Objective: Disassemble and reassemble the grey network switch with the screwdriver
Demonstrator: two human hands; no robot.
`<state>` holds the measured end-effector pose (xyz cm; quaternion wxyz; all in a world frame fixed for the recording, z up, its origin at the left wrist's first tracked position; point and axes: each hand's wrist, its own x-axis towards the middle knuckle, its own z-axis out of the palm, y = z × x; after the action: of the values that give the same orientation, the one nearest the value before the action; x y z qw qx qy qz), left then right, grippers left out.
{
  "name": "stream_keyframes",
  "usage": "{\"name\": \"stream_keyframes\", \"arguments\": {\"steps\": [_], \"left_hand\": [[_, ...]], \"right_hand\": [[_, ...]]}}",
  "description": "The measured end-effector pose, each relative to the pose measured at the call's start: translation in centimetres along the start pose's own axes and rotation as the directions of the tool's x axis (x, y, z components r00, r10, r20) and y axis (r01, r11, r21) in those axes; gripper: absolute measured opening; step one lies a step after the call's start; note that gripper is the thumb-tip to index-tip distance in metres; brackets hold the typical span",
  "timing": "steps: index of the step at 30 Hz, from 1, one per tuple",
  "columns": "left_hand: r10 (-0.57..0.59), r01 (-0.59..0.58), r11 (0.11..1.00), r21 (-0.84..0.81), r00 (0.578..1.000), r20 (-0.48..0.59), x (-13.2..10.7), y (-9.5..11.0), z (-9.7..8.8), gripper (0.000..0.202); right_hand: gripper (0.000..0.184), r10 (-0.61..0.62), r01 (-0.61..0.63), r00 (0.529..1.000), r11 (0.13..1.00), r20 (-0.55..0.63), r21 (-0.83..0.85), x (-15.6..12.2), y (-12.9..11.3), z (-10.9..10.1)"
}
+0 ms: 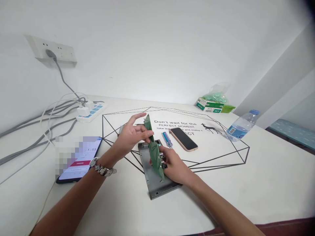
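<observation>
Circuit board (pixel 155 158) is pinched by left fingers (pixel 144 135) and right fingers (pixel 169 152).

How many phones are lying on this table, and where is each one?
2: a lit phone near the left hand, and a dark-screened phone beside the screwdriver.

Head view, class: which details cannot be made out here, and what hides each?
All in the head view:
Green circuit board: most of its connector side, turned away, partly behind the right hand.
Grey tray: part of its floor, behind board and hand.
Lit phone: part of its screen, pixelated.
Table lettering: some letters, under the dark phone.
Bottle label: print too small.
</observation>
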<state>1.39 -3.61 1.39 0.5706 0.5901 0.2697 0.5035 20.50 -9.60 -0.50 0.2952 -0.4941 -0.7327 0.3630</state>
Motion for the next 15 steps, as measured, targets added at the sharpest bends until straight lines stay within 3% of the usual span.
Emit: {"name": "stream_keyframes", "arguments": {"steps": [5,15], "left_hand": [[-0.002,0.001,0.998,0.055,1.000,0.021,0.10,-0.28,-0.09,0.070],[0.021,-0.023,0.999,0.046,0.998,0.062,-0.08,0.01,0.00,0.073]], "right_hand": [[0.023,-0.022,0.020,0.999,0.996,-0.024,-0.092,-0.04,0.51,0.07],[0.035,-0.013,0.012,0.999,0.999,-0.044,-0.043,0.38,0.78,0.26]]}}
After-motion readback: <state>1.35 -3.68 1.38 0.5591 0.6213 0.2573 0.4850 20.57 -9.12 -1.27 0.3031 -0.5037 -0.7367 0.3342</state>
